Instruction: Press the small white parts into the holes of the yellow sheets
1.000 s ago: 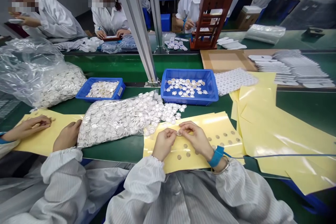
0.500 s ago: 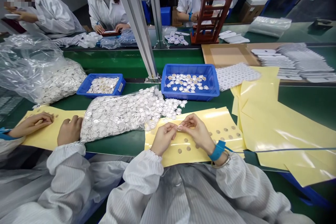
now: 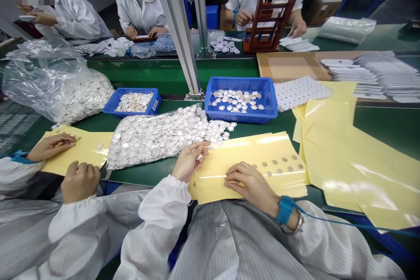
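My left hand (image 3: pixel 189 162) is closed at the left edge of the yellow sheet (image 3: pixel 226 153), with a small white round piece (image 3: pixel 199 157) pinched in its fingers. My right hand (image 3: pixel 252 187) rests palm down on the sheet, fingers stretched out and slightly apart, with nothing visible in them. Its fingers cover part of the sheet. Small grey round dots (image 3: pixel 279 171) line the sheet's right side. Just beyond my left hand, loose white pieces (image 3: pixel 218 131) spill from a clear plastic bag (image 3: pixel 147 138) full of them.
Behind the sheet stands a blue tray (image 3: pixel 241 117) with scattered pieces; a smaller blue tray (image 3: pixel 131 113) is farther left. More yellow sheets (image 3: pixel 331 153) overlap at right. A co-worker's hands (image 3: pixel 80 181) are at my left. A metal post (image 3: pixel 179 30) rises behind the trays.
My hands have come apart: the left moved left with the white piece, and the right moved down onto the sheet. The co-worker's nearer hand has left the bag's edge.
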{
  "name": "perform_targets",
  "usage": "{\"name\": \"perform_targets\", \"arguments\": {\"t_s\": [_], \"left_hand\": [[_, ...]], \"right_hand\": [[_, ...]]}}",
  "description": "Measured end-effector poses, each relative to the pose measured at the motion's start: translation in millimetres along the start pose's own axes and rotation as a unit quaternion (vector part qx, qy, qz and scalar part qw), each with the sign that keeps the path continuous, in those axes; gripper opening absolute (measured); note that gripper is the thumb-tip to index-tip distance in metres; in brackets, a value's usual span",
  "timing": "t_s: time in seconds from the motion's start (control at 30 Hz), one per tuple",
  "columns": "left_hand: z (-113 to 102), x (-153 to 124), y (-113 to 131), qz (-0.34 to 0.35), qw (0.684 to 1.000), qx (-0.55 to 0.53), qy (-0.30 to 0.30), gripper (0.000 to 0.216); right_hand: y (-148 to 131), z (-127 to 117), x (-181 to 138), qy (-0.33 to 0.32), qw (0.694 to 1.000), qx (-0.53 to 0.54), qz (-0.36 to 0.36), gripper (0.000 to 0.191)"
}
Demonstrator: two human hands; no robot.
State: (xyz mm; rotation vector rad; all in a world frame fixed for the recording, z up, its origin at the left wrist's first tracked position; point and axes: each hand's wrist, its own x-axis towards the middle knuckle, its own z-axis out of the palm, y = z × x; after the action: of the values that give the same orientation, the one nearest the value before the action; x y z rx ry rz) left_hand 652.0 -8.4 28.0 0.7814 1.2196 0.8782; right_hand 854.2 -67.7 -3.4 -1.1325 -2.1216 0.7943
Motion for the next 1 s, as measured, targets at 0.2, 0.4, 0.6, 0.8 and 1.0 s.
{"name": "perform_targets", "arguments": {"t_s": [0.2, 0.4, 0.6, 0.8, 1.0], "left_hand": [[-4, 12, -11, 0.163, 0.902, 0.379, 0.126, 0.028], [5, 18, -24, 0.196, 0.761, 0.609, 0.109, 0.027], [8, 12, -16, 0.214, 0.799, 0.555, 0.089, 0.034], [15, -6, -15, 0.076, 0.962, 0.261, -0.02, 0.032], [25, -10, -30, 0.039, 0.972, 0.225, -0.062, 0.028]], "right_hand": [[7, 10, -6, -0.022, 1.0, -0.016, -0.004, 0.008], [4, 10, 0, -0.012, 0.998, 0.048, 0.046, 0.005], [5, 14, -1, 0.008, 0.997, 0.057, 0.056, 0.003], [0, -3, 10, 0.013, 0.966, 0.219, 0.137, 0.014], [6, -11, 32, 0.07, 0.927, 0.292, 0.226, 0.022]]}}
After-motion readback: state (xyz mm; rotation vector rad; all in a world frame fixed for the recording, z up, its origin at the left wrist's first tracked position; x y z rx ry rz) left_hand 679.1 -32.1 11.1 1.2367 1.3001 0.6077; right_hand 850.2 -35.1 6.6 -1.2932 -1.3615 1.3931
